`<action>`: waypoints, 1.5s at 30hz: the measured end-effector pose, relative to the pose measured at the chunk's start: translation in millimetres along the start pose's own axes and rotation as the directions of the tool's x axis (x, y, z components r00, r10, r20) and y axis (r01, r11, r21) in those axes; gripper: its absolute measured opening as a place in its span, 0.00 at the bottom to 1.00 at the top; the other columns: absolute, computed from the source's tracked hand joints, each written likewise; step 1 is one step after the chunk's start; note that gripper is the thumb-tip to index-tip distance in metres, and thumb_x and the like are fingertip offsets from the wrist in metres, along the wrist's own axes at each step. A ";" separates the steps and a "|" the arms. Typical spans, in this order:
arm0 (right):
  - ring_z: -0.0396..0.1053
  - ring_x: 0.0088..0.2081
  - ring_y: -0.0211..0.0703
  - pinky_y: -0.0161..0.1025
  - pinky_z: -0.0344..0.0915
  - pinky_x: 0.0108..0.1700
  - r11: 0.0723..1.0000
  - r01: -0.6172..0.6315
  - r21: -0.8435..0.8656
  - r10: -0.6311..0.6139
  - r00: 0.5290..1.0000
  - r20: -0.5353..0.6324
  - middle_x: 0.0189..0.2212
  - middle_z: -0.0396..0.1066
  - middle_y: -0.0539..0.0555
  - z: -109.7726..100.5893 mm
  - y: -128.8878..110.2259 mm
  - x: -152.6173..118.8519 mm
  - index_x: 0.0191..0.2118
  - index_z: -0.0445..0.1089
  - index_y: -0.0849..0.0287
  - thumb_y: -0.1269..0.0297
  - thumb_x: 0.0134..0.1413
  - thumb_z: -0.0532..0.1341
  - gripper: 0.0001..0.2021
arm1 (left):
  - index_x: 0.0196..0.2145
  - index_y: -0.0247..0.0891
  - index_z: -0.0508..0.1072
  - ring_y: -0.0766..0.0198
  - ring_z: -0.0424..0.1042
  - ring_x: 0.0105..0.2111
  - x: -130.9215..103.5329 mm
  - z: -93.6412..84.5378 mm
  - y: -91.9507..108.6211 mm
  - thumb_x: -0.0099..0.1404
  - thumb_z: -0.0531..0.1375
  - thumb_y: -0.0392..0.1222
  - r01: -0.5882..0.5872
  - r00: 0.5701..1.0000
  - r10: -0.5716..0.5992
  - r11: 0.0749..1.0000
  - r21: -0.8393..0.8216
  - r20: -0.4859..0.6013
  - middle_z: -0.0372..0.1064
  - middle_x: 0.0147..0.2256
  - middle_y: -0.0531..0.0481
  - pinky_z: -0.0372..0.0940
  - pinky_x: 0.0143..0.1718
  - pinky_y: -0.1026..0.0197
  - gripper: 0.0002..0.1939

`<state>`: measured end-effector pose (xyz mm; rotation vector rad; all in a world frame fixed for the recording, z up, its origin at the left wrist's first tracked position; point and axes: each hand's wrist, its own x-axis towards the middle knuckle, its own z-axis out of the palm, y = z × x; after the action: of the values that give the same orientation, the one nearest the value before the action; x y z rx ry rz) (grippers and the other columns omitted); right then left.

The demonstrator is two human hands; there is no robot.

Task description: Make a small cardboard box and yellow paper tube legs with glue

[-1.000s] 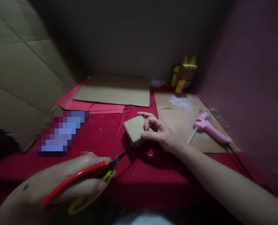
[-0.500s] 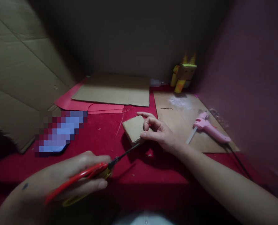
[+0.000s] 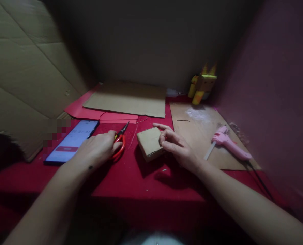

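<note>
My left hand (image 3: pixel 102 146) is closed on a pair of scissors (image 3: pixel 120 144) with red and yellow handles, low over the red cloth beside the phone. The dark blades point away from me and look closed. My right hand (image 3: pixel 175 144) grips a small cardboard box (image 3: pixel 150 141) by its right side, with the index finger stretched along the far edge. The box is tilted a little, and a rough edge shows along its near side. Some of my right fingertips are hidden behind the box.
A lit phone (image 3: pixel 64 144) lies at left. Behind are red paper sheets (image 3: pixel 82 105) under a flat cardboard piece (image 3: pixel 128 100). At right, a pink glue gun (image 3: pixel 229 143) rests on a board (image 3: pixel 189 136) near a yellow cardboard figure (image 3: pixel 202 86). Cardboard (image 3: pixel 20 75) stands at far left.
My left hand has carried the scissors away from the box's near edge, forward and left, down toward the cloth by the phone. The right hand still holds the box in nearly the same place.
</note>
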<state>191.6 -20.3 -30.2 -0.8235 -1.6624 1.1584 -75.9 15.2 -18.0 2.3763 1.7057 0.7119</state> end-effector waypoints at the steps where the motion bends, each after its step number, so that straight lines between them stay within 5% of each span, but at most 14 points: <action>1: 0.50 0.64 0.52 0.52 0.53 0.59 1.000 -0.003 -0.015 0.003 1.000 0.007 0.59 0.60 0.54 0.0 1.1 -0.6 0.29 0.64 0.53 0.60 0.51 0.63 0.07 | 0.26 0.40 0.69 0.62 0.61 0.17 0.9 1.2 5.1 0.58 0.61 0.45 0.014 1.000 -0.015 0.998 0.061 0.021 0.60 0.18 0.55 0.59 0.27 0.58 0.08; 4: 0.52 0.63 0.52 0.50 0.55 0.58 0.999 -0.005 -0.051 0.005 1.000 0.006 0.62 0.55 0.53 2.0 4.5 -2.1 0.31 0.64 0.53 0.66 0.43 0.68 0.11 | 0.40 0.39 0.72 0.53 0.70 0.35 -8.6 -0.1 29.7 0.64 0.55 0.46 -0.051 0.997 0.056 0.993 0.110 -0.045 0.69 0.36 0.44 0.64 0.37 0.53 0.11; 7: 0.54 0.62 0.51 0.49 0.56 0.58 0.996 0.006 -0.087 -0.009 0.999 -0.035 0.61 0.55 0.53 5.4 5.5 -3.1 0.32 0.64 0.53 0.67 0.43 0.68 0.12 | 0.43 0.44 0.74 0.60 0.70 0.42 -24.6 1.4 58.7 0.65 0.56 0.43 -0.245 0.967 0.222 0.944 -0.220 -0.126 0.67 0.43 0.48 0.65 0.42 0.60 0.10; 10: 0.51 0.64 0.50 0.48 0.56 0.58 0.991 0.027 -0.129 -0.034 0.998 -0.048 0.60 0.56 0.55 7.8 3.8 -3.5 0.32 0.64 0.53 0.67 0.44 0.68 0.12 | 0.40 0.43 0.75 0.60 0.67 0.50 -35.3 11.2 75.1 0.64 0.58 0.40 -0.233 0.966 0.158 0.875 -0.425 -0.203 0.66 0.47 0.48 0.64 0.49 0.60 0.08; 15: 0.50 0.64 0.48 0.46 0.56 0.59 0.978 0.067 -0.195 -0.079 0.996 -0.053 0.59 0.56 0.58 11.3 0.9 -4.2 0.32 0.62 0.54 0.69 0.46 0.67 0.12 | 0.43 0.43 0.75 0.54 0.60 0.59 -42.7 33.5 72.2 0.58 0.64 0.43 -0.090 0.990 0.010 0.809 -0.581 -0.139 0.58 0.58 0.46 0.59 0.59 0.50 0.14; 24: 0.47 0.65 0.48 0.50 0.52 0.63 0.968 0.093 -0.233 -0.115 0.990 -0.082 0.58 0.56 0.56 20.7 -0.8 -6.1 0.35 0.66 0.52 0.71 0.47 0.65 0.10 | 0.44 0.42 0.73 0.54 0.62 0.59 -45.2 39.6 69.1 0.59 0.62 0.38 -0.069 0.996 0.006 0.703 -0.708 -0.090 0.59 0.58 0.45 0.60 0.58 0.52 0.13; 27: 0.44 0.67 0.47 0.51 0.45 0.66 0.981 0.073 -0.178 -0.092 0.990 -0.103 0.59 0.57 0.51 22.7 -0.3 -7.9 0.33 0.71 0.50 0.72 0.48 0.65 0.08 | 0.42 0.41 0.75 0.56 0.63 0.58 -43.6 38.2 70.6 0.59 0.62 0.36 -0.111 0.990 0.023 0.729 -0.676 -0.137 0.62 0.56 0.45 0.61 0.57 0.55 0.12; 33: 0.41 0.68 0.46 0.50 0.48 0.65 0.996 0.018 -0.090 -0.028 0.993 -0.116 0.64 0.51 0.45 25.0 -0.5 -10.4 0.31 0.74 0.50 0.74 0.47 0.64 0.09 | 0.41 0.40 0.75 0.56 0.63 0.57 -43.0 39.5 71.2 0.59 0.61 0.36 -0.147 0.982 0.041 0.775 -0.615 -0.184 0.62 0.55 0.44 0.62 0.56 0.55 0.10; 45: 0.42 0.67 0.49 0.51 0.49 0.63 0.995 -0.084 -0.058 0.074 0.985 -0.153 0.59 0.56 0.52 28.8 -11.7 -7.5 0.28 0.70 0.53 0.62 0.53 0.62 0.05 | 0.41 0.39 0.75 0.57 0.63 0.57 -43.8 37.5 73.5 0.60 0.59 0.34 -0.169 0.981 0.072 0.763 -0.623 -0.179 0.61 0.55 0.43 0.60 0.57 0.54 0.11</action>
<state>167.1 -40.2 -25.4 -1.0011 -1.5605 1.0734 -6.9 -44.9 -36.8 1.9783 1.0870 1.2738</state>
